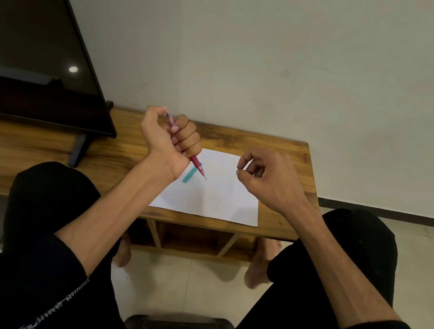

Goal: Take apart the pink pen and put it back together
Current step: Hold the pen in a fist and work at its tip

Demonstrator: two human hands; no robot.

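Observation:
My left hand (173, 135) is closed in a fist around the pink pen (197, 165), held above the left edge of a white sheet of paper (216, 193). The pen's red lower end and thin tip stick out below the fist, pointing down and to the right; its upper end shows above my fingers. A teal pen piece (189, 175) lies on the paper just under the tip. My right hand (268, 177) hovers over the paper's right side, thumb and forefinger pinched together; whether something small sits between them is too small to tell.
The paper lies on a low wooden table (284, 153) against a pale wall. A dark television (28, 44) on a stand fills the table's left part. My knees in black trousers flank the table's near edge, with a dark stool (178, 328) below.

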